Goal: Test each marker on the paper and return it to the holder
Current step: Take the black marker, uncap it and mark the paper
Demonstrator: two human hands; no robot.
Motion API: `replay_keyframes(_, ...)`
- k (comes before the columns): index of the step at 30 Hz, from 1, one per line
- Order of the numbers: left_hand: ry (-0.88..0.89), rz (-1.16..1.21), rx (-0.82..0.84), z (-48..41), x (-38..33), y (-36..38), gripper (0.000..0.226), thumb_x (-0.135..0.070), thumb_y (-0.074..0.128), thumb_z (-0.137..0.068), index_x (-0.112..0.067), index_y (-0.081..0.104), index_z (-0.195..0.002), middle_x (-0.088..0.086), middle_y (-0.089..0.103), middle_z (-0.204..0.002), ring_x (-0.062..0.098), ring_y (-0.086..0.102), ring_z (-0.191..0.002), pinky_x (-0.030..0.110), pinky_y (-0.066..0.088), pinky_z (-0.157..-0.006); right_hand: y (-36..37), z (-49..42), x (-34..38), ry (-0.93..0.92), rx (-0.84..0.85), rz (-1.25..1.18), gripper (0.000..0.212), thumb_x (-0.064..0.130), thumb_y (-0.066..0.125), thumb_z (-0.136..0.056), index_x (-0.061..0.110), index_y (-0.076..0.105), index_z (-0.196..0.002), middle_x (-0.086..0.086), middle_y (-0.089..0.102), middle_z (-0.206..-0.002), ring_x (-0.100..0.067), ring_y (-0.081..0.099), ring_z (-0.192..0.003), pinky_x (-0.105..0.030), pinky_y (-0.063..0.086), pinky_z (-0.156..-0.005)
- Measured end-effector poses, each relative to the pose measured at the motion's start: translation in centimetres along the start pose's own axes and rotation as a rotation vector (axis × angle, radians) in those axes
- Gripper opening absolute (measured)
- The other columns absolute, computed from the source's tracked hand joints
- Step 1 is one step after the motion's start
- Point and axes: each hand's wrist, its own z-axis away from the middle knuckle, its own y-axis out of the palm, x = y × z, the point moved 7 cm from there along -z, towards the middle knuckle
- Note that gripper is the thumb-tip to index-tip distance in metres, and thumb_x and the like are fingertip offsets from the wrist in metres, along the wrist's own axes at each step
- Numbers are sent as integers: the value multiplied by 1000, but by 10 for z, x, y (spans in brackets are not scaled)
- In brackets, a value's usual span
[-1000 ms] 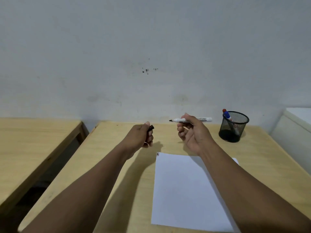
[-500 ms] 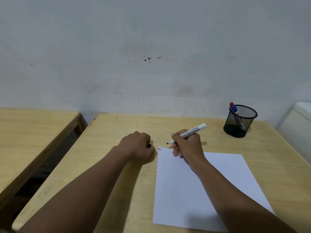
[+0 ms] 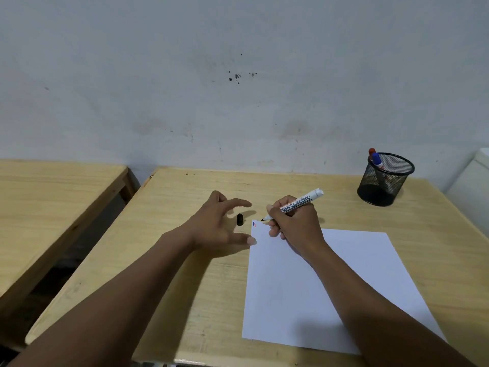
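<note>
A white sheet of paper [image 3: 325,284] lies on the wooden table [image 3: 185,260], with small red and blue marks at its top left corner. My right hand [image 3: 296,221] grips an uncapped black whiteboard marker [image 3: 300,203], its tip at the paper's top left edge. The black cap [image 3: 239,219] lies on the table beside that corner. My left hand [image 3: 219,223] hovers over the cap with fingers spread, thumb by the paper's edge. A black mesh holder [image 3: 385,181] at the back right holds a red and a blue marker [image 3: 375,158].
A second wooden table [image 3: 53,202] stands to the left across a dark gap. A grey wall runs behind both tables. A white object [image 3: 473,176] sits at the far right edge.
Both hands came down from mid-air to the table. My left hand opened and let go of the black cap, which now lies on the table. The marker tip reached the paper's corner.
</note>
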Motion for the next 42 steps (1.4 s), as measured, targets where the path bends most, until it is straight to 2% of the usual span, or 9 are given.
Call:
replay_keyframes(2,15,-68,32,1,-4,6,90,-82,73,-48,-55,55,-131,-4,41,-120,8,43,-120,39,51,-99,2,0,-1,-8,16,8,17,22,76,-87,14,66,-77,-12,74,-64,-24,70,-51,-26,45,-51)
replay_keyframes(5,-6,-154,72,-1,-10,10,83,-86,69,-45,-57,61,-122,-8,45,-116,9,42,-123,44,51,-99,1,0,-1,-20,21,9,17,20,76,-87,12,66,-77,-16,76,-67,-25,69,-50,-27,46,-52)
replay_keyframes(8,-35,-192,89,0,-10,10,83,-87,67,-43,-58,61,-120,-11,45,-115,11,44,-120,44,48,-102,1,0,-1,-39,35,25,17,19,77,-88,11,66,-76,-13,75,-65,-24,68,-49,-30,50,-54)
replay_keyframes(11,-52,-198,99,0,-11,9,84,-87,68,-42,-58,60,-121,-11,45,-115,13,45,-117,43,47,-103,4,1,0,-57,49,63,18,20,80,-86,12,68,-75,-1,73,-59,-23,69,-50,-43,59,-63)
replay_keyframes(14,-65,-226,118,-3,-11,10,84,-83,74,-48,-55,56,-125,-11,46,-116,15,43,-120,43,46,-104,5,3,4,-79,41,120,19,22,83,-84,11,70,-75,2,72,-58,-20,72,-51,-42,62,-65)
replay_keyframes(21,-74,-246,142,-4,-8,12,87,-82,76,-52,-53,52,-131,-10,47,-121,15,41,-124,44,43,-106,6,4,5,-92,37,133,18,20,84,-82,9,71,-76,4,71,-57,-20,72,-52,-46,64,-68)
replay_keyframes(29,-86,-228,151,-4,-7,11,88,-81,76,-52,-53,52,-131,-8,46,-122,16,40,-125,45,43,-106,10,1,0,-100,70,162,17,31,83,-76,19,72,-70,-7,73,-62,-23,72,-54,-56,63,-69)
replay_keyframes(38,-102,-219,158,-3,-8,11,90,-80,78,-52,-50,52,-132,-8,47,-123,17,41,-127,44,42,-107,8,0,-1,-45,76,83,18,18,83,-81,9,71,-72,-8,71,-61,-23,67,-51,-42,60,-62)
replay_keyframes(42,-120,-133,137,-3,-8,6,98,-77,82,-49,-43,51,-136,-9,51,-124,14,48,-122,37,45,-106,-7,-5,2,15,-48,-61,18,18,78,-88,11,69,-74,-5,71,-58,-22,62,-49,-29,45,-49)
